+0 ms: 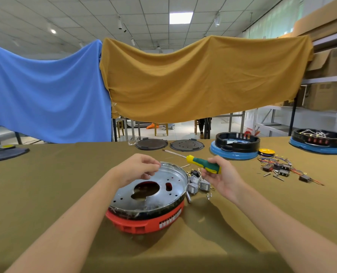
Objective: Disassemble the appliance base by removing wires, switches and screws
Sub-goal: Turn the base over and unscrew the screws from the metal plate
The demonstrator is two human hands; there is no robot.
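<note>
A red appliance base [144,223] sits tilted on the table in front of me, with a shiny metal plate [154,196] with holes on top. My left hand [136,170] grips the plate's far rim with curled fingers. My right hand [220,178] holds a green and yellow screwdriver [203,164] by its handle, the shaft pointing up and to the left. Grey switches with wires [198,184] lie beside the base, between it and my right hand.
A pile of removed switches, wires and screws [282,170] lies at the right. Two blue-and-black bases [235,146] [319,142] stand at the back right, with a yellow tape roll [266,151] between them. Two dark round covers [151,144] [187,145] lie at the back.
</note>
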